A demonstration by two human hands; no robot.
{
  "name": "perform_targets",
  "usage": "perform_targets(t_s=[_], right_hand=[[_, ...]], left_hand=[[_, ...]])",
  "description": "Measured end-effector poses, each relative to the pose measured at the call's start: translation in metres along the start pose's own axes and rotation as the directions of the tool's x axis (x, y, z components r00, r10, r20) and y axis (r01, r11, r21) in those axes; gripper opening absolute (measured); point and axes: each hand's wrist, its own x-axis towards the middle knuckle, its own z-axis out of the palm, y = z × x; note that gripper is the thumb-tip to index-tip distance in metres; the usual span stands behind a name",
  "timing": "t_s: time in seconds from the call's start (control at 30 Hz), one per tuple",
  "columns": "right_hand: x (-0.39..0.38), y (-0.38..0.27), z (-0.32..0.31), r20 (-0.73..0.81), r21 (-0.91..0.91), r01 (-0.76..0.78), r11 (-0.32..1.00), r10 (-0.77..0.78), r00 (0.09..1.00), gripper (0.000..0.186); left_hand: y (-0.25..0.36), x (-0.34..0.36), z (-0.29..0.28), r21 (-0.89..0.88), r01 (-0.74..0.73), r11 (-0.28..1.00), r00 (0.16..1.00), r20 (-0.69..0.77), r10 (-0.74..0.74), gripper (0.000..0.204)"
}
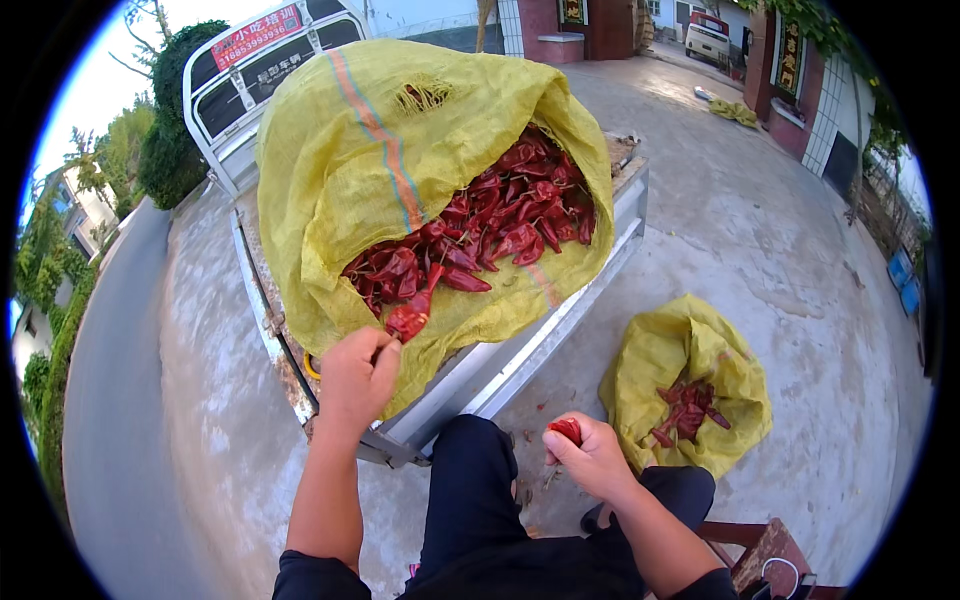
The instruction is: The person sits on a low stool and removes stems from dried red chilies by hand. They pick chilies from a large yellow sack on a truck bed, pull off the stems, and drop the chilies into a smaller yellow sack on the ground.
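Truck (628, 215) backs this scene, its open bed to the left serving as a stand; on it slumps a big yellow sack (320, 200), mouth gaping near and right, probably so that the red heap (500, 215) of peppers inside faces whoever reaches in; a smaller yellow sack (690, 320) sits open on the ground (720, 240) to the right, some dull red pods (688, 408) in it, seemingly put there to be close to the right hand (590, 455).

The left hand (355, 380) is at the big sack's near lip, thumb and forefinger pinched together on the near end of one pepper (407, 322), whose body lies just beyond the fingertips; the right hand hangs between the sacks, its fingers curled around a red piece (566, 430), leaving one end showing above the thumb.
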Motion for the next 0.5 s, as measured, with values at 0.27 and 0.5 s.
perform_targets(t_s=[0.27, 0.5], right_hand=[[0.016, -0.071, 0.015, 0.194, -0.676, 0.587, 0.445, -0.661, 0.725, 0.051], [0.020, -0.050, -0.007, 0.462, -0.653, 0.566, 0.503, -0.328, 0.824, 0.025]], left_hand=[[0.059, -0.069, 0.038, -0.480, 0.045, 0.876, 0.917, 0.369, 0.154, 0.008], [0.060, -0.072, 0.065, -0.503, 0.050, 0.863, 0.756, 0.583, 0.296, 0.018]])
